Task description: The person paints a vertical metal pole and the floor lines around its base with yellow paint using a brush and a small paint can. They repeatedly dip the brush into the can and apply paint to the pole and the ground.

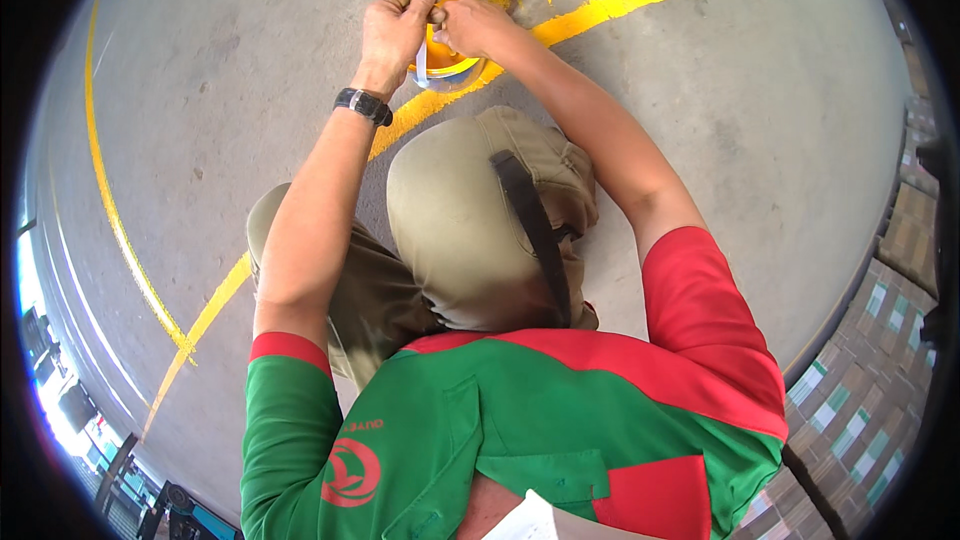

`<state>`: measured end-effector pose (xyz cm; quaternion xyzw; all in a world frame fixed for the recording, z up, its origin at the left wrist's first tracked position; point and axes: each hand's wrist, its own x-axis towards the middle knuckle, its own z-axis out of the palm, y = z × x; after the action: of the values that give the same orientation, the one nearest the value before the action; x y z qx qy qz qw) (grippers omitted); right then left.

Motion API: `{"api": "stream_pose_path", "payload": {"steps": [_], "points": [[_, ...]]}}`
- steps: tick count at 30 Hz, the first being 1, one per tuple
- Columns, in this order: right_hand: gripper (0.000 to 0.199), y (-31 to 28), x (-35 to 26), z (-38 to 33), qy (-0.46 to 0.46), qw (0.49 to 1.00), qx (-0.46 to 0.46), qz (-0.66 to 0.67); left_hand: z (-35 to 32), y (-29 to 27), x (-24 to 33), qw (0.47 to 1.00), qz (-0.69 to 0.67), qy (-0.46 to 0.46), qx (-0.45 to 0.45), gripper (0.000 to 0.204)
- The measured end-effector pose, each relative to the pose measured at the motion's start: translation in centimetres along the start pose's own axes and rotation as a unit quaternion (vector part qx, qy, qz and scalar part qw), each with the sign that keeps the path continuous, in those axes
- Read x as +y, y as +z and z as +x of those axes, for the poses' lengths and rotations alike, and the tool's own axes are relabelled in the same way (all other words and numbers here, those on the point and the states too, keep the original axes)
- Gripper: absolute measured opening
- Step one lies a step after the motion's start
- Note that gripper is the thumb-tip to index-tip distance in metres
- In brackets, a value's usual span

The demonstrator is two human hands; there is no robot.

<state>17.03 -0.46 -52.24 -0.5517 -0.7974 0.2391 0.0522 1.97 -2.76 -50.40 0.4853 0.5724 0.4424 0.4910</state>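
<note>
Crouched over the grey concrete floor (720, 110), we pinch our left hand (395, 28) and right hand (470, 25) together on the round yellow tape roll (445, 60) by the painted yellow line (620, 0), seemingly picking its end free; next needs a steady pull.

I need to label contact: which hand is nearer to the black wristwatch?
Left. The wristwatch sits on the left wrist, just below the left hand. The right hand is farther away, beside the yellow tape roll.

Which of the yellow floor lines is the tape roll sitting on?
The thick diagonal yellow line passing under both hands, where the roll sits. The thin curved yellow line off to the left lies well away from it.
</note>
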Motion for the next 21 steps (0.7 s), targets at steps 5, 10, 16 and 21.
{"api": "stream_pose_path", "payload": {"steps": [5, 10, 16, 21], "points": [[0.029, -2.8, 1.2, -3.1, -0.027, 0.989, 0.095, 0.109, 0.4, -0.6, 0.2, 1.000, 0.006, -0.007, 0.002, 0.029], [0.028, -4.3, 3.0, -7.2, -0.004, 0.944, 0.160, 0.287, 0.6, -0.6, 1.3, 0.999, -0.038, -0.015, -0.009, 0.025], [0.029, -1.7, 4.3, -8.7, -0.007, 0.897, 0.214, 0.387, 0.4, -0.3, 1.9, 0.997, -0.072, -0.015, 0.000, 0.023], [0.031, -0.6, 6.1, -10.5, 0.011, 0.836, 0.282, 0.471, 0.7, -0.2, 1.8, 0.999, -0.041, -0.003, 0.007, 0.025]]}}
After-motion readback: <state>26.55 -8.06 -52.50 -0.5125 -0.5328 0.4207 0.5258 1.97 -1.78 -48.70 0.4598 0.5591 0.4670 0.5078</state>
